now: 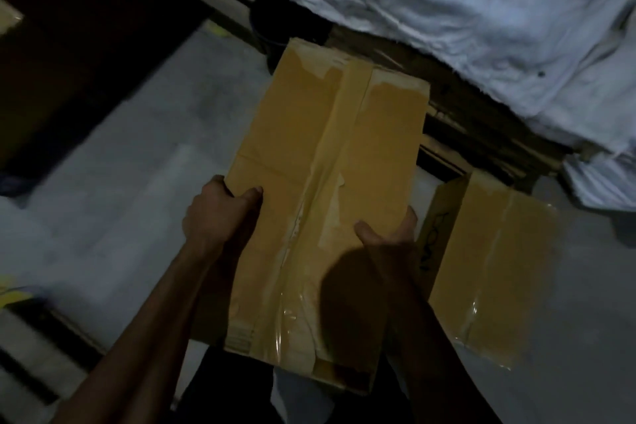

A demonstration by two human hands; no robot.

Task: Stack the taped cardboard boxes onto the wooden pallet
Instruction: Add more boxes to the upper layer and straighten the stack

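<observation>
- Two bare hands hold one long taped cardboard box (320, 189), carried lengthwise away from the person, above the grey floor (130, 182).
- Left hand (220, 213): at the box's left edge, thumb laid on the top face, fingers wrapped over the side and out of sight.
- Right hand (389, 234): at the box's right edge, thumb on the top face near the tape seam, fingers curled round the side.
- Held box: between the two hands, clear tape running down its middle; near end close to the person's body, far end reaching toward the wooden pallet (464, 134).
- Second taped box (488, 268): on the floor just right of the right hand, apart from the held box.
- Pallet: ahead and to the right, under white wrapped bundles (464, 17); dim light, detail of its boards cannot be told.
</observation>
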